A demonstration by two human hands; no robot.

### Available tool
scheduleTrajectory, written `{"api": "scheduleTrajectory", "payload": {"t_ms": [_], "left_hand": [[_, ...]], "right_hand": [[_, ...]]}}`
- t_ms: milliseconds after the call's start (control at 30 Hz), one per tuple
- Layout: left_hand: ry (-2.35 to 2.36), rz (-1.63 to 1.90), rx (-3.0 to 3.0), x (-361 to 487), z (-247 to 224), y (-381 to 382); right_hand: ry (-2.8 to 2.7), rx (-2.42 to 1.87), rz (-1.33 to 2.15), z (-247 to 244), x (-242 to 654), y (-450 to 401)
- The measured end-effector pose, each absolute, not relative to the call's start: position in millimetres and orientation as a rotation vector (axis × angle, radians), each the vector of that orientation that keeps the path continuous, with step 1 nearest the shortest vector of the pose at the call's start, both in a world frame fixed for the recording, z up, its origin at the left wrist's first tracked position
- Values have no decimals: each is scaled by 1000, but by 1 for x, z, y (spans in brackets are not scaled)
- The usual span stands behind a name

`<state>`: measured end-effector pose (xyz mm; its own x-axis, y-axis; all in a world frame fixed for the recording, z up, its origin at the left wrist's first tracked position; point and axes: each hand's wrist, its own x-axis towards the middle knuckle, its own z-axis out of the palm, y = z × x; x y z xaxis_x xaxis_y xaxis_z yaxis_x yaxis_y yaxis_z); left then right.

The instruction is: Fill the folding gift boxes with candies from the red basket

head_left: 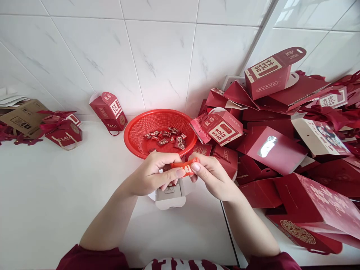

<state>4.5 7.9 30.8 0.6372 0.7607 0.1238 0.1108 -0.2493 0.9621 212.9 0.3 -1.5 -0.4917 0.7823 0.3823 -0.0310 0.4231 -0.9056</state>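
Note:
Between my two hands is a small wrapped candy (184, 168) in a bright red-orange wrapper with pale lettering. My left hand (153, 173) pinches its left end, thumb on top. My right hand (211, 175) grips the right end between thumb and fingers. Just below them, an open box with a pale inside (170, 200) lies on the table, partly hidden by my left hand; some red wrappers show at its mouth. Behind my hands stands a red plastic basket (134, 129) with several dark red wrapped candies (168, 138) in it.
Red gift boxes (277, 150) are heaped along the right side up to the wall. One upright red box (109, 112) stands left of the basket. Farther left are a ribboned box (64, 135) and a brown carton (25, 118). White tiles rise behind the white table (70, 187).

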Motion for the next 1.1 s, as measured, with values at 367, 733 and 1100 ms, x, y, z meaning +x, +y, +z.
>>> {"api": "scheduleTrajectory", "payload": {"t_ms": [367,733,1100], "left_hand": [[742,854,1889,8,28,7],[818,1101,2252,7,29,4],[704,1331,2768,2,24,10]], "right_hand": [[-1938,-737,825,-1,215,1],[-2099,-663,549,3,221,3],[-1953,-426,399,3,220,8]]}}
